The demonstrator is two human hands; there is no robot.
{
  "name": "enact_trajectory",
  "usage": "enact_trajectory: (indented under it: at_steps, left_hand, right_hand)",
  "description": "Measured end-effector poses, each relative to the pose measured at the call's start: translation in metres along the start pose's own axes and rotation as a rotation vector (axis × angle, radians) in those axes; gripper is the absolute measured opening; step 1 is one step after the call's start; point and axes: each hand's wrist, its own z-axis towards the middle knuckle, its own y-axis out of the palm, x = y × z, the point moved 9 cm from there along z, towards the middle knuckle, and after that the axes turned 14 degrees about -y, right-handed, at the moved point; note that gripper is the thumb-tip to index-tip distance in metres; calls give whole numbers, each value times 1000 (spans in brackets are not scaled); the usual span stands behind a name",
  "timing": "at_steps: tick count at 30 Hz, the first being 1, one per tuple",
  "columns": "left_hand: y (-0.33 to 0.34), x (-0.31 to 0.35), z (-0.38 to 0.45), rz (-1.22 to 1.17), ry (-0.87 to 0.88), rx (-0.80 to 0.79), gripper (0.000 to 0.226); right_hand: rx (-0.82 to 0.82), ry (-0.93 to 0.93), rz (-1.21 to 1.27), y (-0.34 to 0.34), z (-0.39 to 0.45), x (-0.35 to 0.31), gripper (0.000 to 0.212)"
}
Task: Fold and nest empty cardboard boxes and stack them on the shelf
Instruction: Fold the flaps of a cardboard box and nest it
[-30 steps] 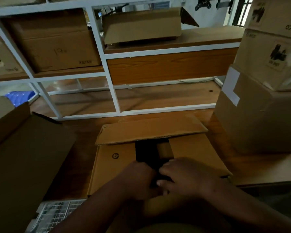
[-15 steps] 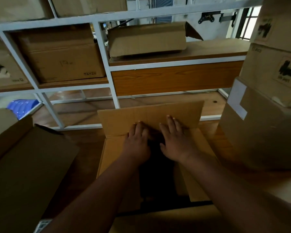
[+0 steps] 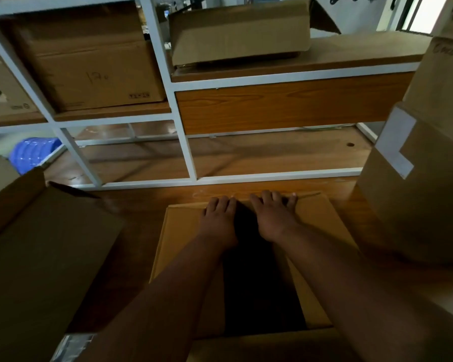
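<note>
An open cardboard box (image 3: 183, 244) lies on the wooden table in front of me, its two side flaps folded in with a dark gap between them. My left hand (image 3: 219, 222) and my right hand (image 3: 273, 218) press flat, fingers spread, on the box's far edge, where the far flap is pushed down and away out of sight. Neither hand grips anything. The white-framed shelf (image 3: 183, 142) stands behind the table; it holds a large closed box (image 3: 89, 64) and a partly flattened box (image 3: 241, 30).
A big open box (image 3: 37, 257) lies at my left. Stacked closed boxes (image 3: 424, 178) stand at the right with a white label. A blue bag (image 3: 33, 152) sits low behind the shelf frame. A keyboard (image 3: 73, 346) peeks out at the bottom left.
My hands left the near edge of the box and went to its far flap. That flap stood up half a second ago and is now pushed down flat.
</note>
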Motion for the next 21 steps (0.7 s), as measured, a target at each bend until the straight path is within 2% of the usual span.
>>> enact_trajectory:
  at_steps: [4, 6, 8, 11, 13, 15, 18, 21]
  left_hand:
    - [1, 13, -9, 6, -18, -33, 103]
    - [-13, 39, -25, -52, 68, 71, 83]
    - [-26, 67, -49, -238, 114, 82, 52]
    - [-20, 97, -86, -583, 50, -137, 25]
    - [-6, 105, -107, -797, -56, -327, 20]
    - [4, 109, -125, -973, -133, -413, 14]
    - [-9, 123, -155, -1236, -121, -377, 20]
    - [-39, 155, -184, -1367, 45, -346, 29]
  right_hand:
    - [-2, -27, 36, 2, -16, 2, 106]
    - [-2, 0, 73, 4, -36, 3, 105]
    - [-5, 26, 108, 3, -65, 1, 101]
    - [35, 56, 190, 3, -131, 3, 92]
    - [94, 78, 200, 0, -179, 8, 89]
    - [111, 115, 213, -2, -221, 10, 94]
    - [192, 147, 313, -7, -269, 12, 98]
    - [362, 212, 412, -17, -305, 36, 92]
